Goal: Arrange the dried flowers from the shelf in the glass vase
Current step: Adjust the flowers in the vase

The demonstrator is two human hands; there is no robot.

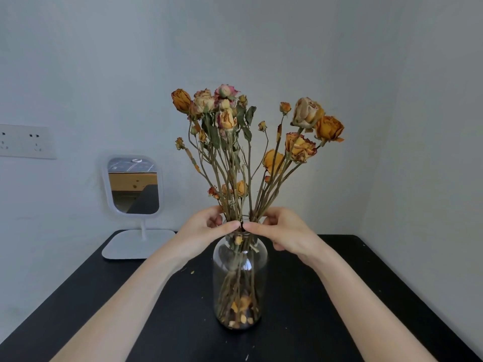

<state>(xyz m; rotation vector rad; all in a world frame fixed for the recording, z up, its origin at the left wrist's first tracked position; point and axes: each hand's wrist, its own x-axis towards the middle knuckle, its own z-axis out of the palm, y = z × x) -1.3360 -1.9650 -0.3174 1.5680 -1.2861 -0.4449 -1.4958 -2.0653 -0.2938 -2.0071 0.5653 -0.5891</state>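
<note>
Noting the step in hand: fine arranging, with the dried flowers [248,131] already standing in the glass vase [240,278], which sat upright on the black table [339,283], centred and near to us. Our left hand [206,228] curled at the left of the vase mouth, thumb in front of the stems and fingers behind, pinching the left cluster just above the rim. Our right hand [282,231] did likewise from the right, on the cluster that leaned right. The two thumb tips almost met in front of the neck. The bunch was parted into two fans, dense on the left, looser with larger orange heads on the right. We judged the task far along: every stem in view was in the vase, and only spreading and balancing remained. The next move, we reckoned, called for a light grip and small sideways shifts, since the stems looked brittle and loose petals [241,313] lay in the vase bottom. Hidden: the fingers behind the stems, so we could not tell how many stems each hand held. The shelf was out of view, so any flowers left there went unconfirmed. A mirror [134,186] stood far left, and a wall socket [26,141] was cut off at the left edge.
</note>
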